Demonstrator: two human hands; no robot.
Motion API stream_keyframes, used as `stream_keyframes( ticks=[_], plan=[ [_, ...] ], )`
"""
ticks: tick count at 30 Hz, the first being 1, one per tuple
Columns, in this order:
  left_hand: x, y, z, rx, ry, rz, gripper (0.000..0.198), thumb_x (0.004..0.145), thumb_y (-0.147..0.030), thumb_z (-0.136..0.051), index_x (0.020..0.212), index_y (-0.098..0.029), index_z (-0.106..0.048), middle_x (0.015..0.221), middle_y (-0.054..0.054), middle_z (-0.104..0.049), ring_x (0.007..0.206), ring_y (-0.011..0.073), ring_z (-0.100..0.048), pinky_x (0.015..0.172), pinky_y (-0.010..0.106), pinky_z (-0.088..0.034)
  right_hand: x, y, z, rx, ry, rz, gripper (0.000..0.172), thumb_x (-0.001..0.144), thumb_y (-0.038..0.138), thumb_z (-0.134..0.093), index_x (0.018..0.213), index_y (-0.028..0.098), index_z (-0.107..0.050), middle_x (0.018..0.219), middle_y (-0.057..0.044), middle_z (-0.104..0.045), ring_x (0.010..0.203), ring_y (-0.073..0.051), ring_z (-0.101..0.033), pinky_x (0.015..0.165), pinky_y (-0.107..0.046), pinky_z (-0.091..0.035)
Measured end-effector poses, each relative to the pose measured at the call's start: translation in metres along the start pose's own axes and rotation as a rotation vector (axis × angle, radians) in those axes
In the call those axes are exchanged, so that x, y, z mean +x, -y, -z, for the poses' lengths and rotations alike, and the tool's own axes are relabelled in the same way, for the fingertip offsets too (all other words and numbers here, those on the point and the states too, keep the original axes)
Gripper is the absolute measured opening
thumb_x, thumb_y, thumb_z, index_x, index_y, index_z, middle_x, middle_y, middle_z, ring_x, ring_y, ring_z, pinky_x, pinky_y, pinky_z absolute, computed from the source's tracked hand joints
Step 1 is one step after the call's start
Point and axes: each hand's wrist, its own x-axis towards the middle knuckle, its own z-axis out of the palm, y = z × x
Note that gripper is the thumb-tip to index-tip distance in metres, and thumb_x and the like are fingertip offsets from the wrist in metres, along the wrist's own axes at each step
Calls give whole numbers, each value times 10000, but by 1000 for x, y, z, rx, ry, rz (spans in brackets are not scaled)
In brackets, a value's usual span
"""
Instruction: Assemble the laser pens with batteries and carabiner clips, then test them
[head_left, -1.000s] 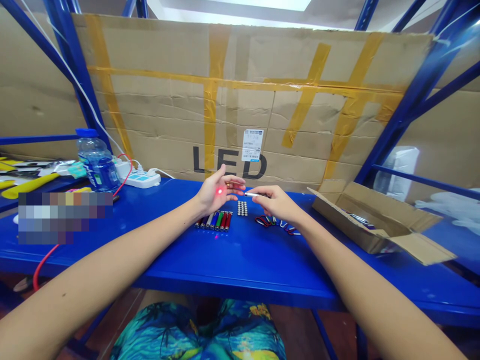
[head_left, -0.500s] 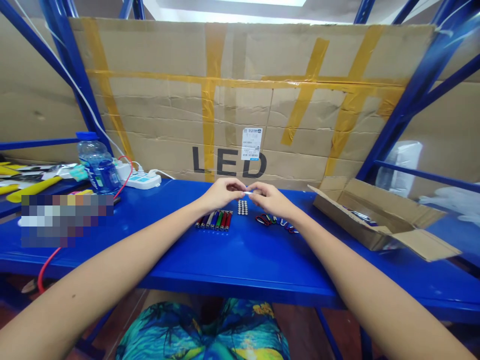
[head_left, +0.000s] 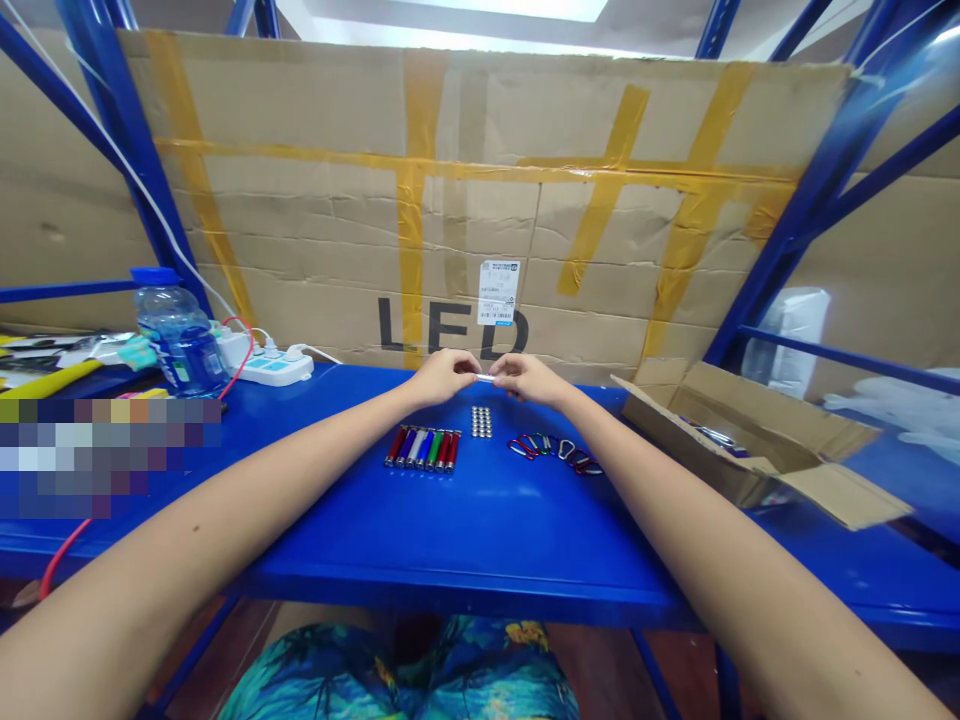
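My left hand and my right hand meet above the blue table, fingers pinched on the two ends of a small silver penlight. Below them lies a row of coloured penlights, a block of small button batteries and a string of coloured carabiner clips.
An open cardboard box sits at the right. A water bottle and a white power strip stand at the back left, with yellow tools beyond. A taped cardboard sheet marked LED backs the table.
A second ago my left palm was open with a red light spot on it and my right hand held the penlight. Both hands have since closed on it and moved slightly away.
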Motion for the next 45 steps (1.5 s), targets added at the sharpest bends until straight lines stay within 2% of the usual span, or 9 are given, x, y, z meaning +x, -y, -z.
stream_keyframes(
  ticks=[5,10,17,23,30,32,35,38,45],
  plan=[
    [6,18,-4,31,-20,76,130,745,-239,-614,810,-156,-690,788,65,-696,757,191,-608,729,331,-457,13,-24,-2,-304,-90,71,195,821,62,-545,960,121,-669,761,-37,-662,652,-124,-586,653,-252,-450],
    [5,31,-8,56,36,82,138,730,-260,-623,781,-167,-712,794,67,-710,767,207,-615,738,339,-454,7,-27,-8,-536,-81,120,272,806,27,-543,992,136,-709,907,-88,-720,821,-179,-624,751,-269,-444],
    [2,30,-7,173,132,106,130,746,-250,-608,766,-171,-709,822,71,-713,776,213,-613,759,336,-436,0,-27,-10,-622,-36,126,231,824,34,-528,897,135,-723,947,-113,-732,867,-211,-641,749,-273,-439],
    [2,30,-10,247,143,133,127,759,-213,-584,755,-164,-700,851,98,-710,799,241,-616,759,353,-430,-3,-21,-14,-692,-16,174,296,843,64,-476,980,134,-729,1012,-124,-729,908,-236,-645,782,-291,-436],
    [1,28,-10,326,202,141,150,798,-207,-564,804,-157,-706,866,82,-716,821,220,-626,754,322,-437,-6,-18,-16,-700,2,185,300,870,133,-499,1084,127,-709,1079,-129,-716,965,-246,-644,830,-293,-441],
    [0,25,-7,367,192,100,173,819,-199,-543,848,-151,-706,898,80,-710,842,210,-625,766,314,-445,-6,-19,-16,-693,-13,181,303,870,121,-499,1095,131,-702,1103,-122,-711,987,-235,-639,848,-285,-436],
    [-1,16,-2,440,176,-99,239,835,-139,-491,923,-151,-713,960,77,-688,907,194,-612,832,304,-444,-6,-20,-15,-677,-36,176,308,859,94,-493,1086,137,-697,1080,-111,-718,957,-218,-640,821,-274,-432],
    [-1,6,-3,479,283,-266,377,799,-26,-416,980,-164,-717,996,68,-676,951,173,-603,879,282,-434,-7,-19,-15,-684,-38,182,312,838,62,-472,1038,141,-697,985,-100,-731,869,-210,-637,733,-270,-422],
    [-3,0,-15,589,433,-270,507,697,42,-415,1051,-178,-703,1090,78,-659,984,182,-599,886,288,-448,-12,-14,-14,-674,-24,120,366,786,4,-463,1053,114,-689,1010,-119,-721,877,-205,-630,732,-266,-420]
  ],
)
